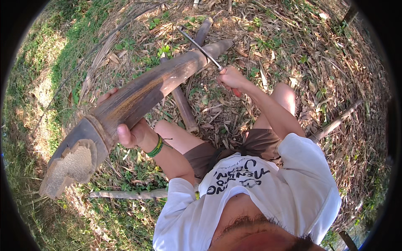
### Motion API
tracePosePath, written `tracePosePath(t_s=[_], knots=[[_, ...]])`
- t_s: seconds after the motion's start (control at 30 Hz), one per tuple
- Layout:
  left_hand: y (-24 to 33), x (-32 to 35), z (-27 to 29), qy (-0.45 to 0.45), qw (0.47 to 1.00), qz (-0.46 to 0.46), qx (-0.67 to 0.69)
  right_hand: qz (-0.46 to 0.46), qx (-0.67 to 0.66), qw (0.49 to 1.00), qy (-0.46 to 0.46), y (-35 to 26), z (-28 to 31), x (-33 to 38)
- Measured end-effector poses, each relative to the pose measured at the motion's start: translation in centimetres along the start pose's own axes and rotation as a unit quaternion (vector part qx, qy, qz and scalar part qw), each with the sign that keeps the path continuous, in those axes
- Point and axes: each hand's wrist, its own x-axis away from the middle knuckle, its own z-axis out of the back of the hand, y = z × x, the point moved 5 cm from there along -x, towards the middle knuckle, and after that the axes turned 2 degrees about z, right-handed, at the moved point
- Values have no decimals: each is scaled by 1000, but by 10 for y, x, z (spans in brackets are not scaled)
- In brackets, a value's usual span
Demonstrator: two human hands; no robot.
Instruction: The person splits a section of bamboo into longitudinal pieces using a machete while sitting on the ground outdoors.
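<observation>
Presently, bamboo culm (138, 91) axis eight-to-two o'clock; left hand (138, 134) cradles eight-o'clock half, right hand (231, 79) grips red-handled blade (201, 49) across two-o'clock end.

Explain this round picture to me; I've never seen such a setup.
There's no machine here, just a person working bare-handed. A head-worn fisheye camera looks down, so straight edges bend and the rim is dark. The left hand grips a thick bamboo stem near its larger-looking end. The right hand holds a bladed tool by its red handle; the blade crosses the stem towards its other end. A thinner pole passes beneath the stem, amid dry leaves.
</observation>
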Motion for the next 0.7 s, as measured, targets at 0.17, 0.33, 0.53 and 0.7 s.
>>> tracePosePath(t_s=[0.17, 0.33, 0.53, 0.7], knots=[[57, -42, 4, 50, 999, -15, 0, -48, -207, 971, -111, -19, -52, 34], [61, -71, 24, 118, 991, 18, -66, 62, -134, 985, -91, -30, -61, -1], [49, -65, 25, 59, 998, -9, -13, 113, 64, 988, 89, -25, -76, 5], [48, -61, 21, -134, 986, -62, 73, 61, -178, 981, -46, -13, -57, 28]])
